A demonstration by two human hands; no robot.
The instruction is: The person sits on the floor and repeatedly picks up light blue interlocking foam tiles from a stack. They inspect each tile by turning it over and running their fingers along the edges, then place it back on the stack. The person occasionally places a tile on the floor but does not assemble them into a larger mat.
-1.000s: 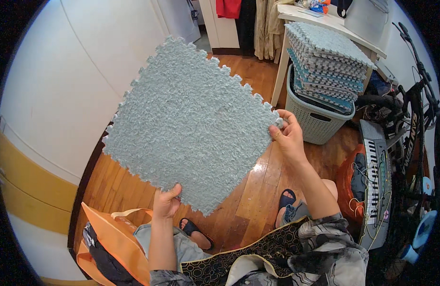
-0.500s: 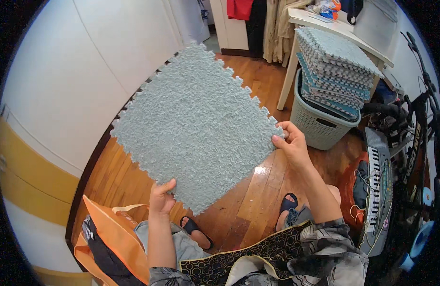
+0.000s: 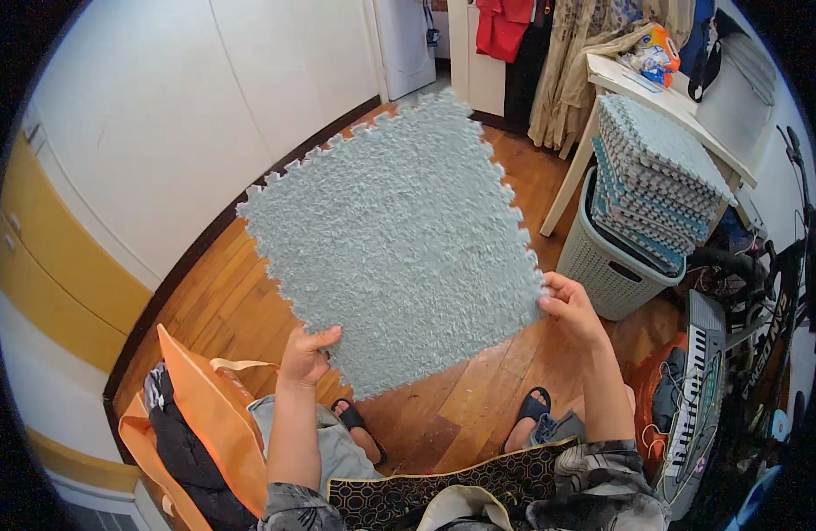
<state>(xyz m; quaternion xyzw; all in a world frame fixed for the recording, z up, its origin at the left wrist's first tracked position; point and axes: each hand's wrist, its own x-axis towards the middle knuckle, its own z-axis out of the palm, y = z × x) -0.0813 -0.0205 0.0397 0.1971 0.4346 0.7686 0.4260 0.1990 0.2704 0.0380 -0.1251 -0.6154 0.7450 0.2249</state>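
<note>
A fuzzy pale blue-green foam floor mat tile (image 3: 394, 243) with jigsaw-toothed edges is held up in front of me above the wooden floor. My left hand (image 3: 307, 356) grips its near left edge, thumb on top and fingers underneath, partly hidden. At the right corner, my right hand (image 3: 571, 308) pinches the tile between thumb and fingers. Beyond my right hand, a stack of similar tiles (image 3: 660, 168), some pale and some darker teal, sits on top of a grey-green plastic laundry basket (image 3: 593, 274).
An orange bag (image 3: 215, 425) with dark cloth inside stands at the lower left. A keyboard (image 3: 698, 380) with loose cables and a bicycle (image 3: 775, 327) are at the right. A white table (image 3: 642, 93) stands behind the basket. White panels (image 3: 160, 115) line the left side.
The tile has turned slightly clockwise and shifted right, still in both hands. My view has swung, so the basket and stack appear lower and farther right.
</note>
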